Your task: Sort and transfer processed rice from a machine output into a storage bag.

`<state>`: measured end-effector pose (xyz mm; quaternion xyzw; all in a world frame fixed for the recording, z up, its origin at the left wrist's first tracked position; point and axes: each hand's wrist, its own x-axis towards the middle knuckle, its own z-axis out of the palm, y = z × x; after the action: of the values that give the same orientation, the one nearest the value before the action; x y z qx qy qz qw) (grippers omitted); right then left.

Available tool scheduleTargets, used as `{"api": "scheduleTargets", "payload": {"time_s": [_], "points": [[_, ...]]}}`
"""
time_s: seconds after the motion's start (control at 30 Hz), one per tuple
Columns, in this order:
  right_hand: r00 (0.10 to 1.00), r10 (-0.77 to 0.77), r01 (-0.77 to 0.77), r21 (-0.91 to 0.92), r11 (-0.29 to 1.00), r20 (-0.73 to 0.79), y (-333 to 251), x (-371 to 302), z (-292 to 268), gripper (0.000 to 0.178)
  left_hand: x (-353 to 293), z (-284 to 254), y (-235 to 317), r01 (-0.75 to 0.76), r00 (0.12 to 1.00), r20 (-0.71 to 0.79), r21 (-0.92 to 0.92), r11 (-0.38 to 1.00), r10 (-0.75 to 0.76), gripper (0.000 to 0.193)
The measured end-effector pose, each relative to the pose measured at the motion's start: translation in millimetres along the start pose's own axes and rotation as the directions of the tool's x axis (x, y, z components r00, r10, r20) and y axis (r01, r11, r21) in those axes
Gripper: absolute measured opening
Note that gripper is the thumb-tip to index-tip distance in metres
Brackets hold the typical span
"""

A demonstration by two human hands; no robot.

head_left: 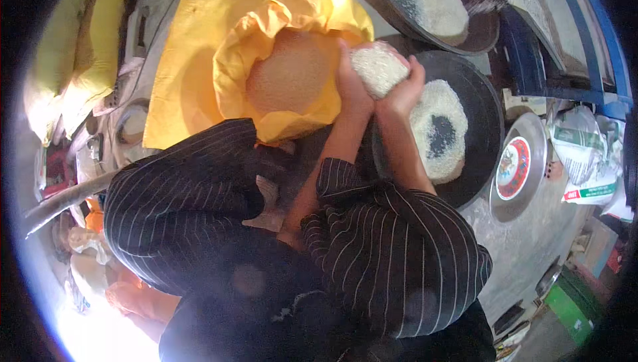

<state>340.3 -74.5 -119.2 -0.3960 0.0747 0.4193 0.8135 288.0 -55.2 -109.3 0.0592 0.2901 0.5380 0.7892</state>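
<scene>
My left hand point(354, 86) and my right hand point(403, 91) are cupped together around a heap of white rice point(379, 68). They are between an open yellow sack point(296, 13) and a wide black basin point(480, 132). Inside the sack's rolled-down mouth lies tan-looking grain point(289, 73), partly shaded. More white rice point(435, 99) is spread in the basin, with a dark bare patch in its middle. My right wrist passes over the basin's left rim. The undersides of both hands are hidden.
A second dark basin point(475, 39) with white grain point(435, 3) stands at the back right. Right of the black basin is a metal plate point(500, 196) with a printed centre. Plastic packets point(585, 152) lie beyond it. Tall yellow sacks point(60, 43) stand at far left.
</scene>
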Motion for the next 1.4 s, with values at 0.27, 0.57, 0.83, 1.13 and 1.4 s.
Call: {"api": "scheduleTargets", "payload": {"time_s": [0.27,0.57,0.83,1.13,1.4], "points": [[0.928,0.078,0.258,-0.780,0.571,0.364,68.6,23.1,27.7,0.028,103.8,-147.0,104.9,-0.146,0.908,-0.215,0.643,0.752,0.359,0.039],[0.730,-0.252,0.618,-0.771,-0.152,0.635,-31.2,-28.5,-103.4,0.036,67.4,-130.6,115.6,0.068,0.886,-0.040,0.997,-0.044,0.462,0.029],[0.300,0.676,0.928,-0.041,-0.371,0.673,-61.9,12.4,-199.0,0.051,57.2,-56.8,55.5,-0.567,0.546,0.527,0.804,-0.176,0.651,0.014],[0.640,0.072,0.562,-0.402,-0.723,0.765,-56.9,19.8,-170.0,0.055,20.3,-25.8,18.5,-0.651,0.587,0.570,0.755,-0.084,0.575,0.015],[0.576,0.260,0.709,-0.315,-0.631,0.775,-27.4,16.9,-186.5,0.051,18.2,-14.7,4.1,-0.680,0.600,0.586,0.732,-0.038,0.544,0.016]]}}
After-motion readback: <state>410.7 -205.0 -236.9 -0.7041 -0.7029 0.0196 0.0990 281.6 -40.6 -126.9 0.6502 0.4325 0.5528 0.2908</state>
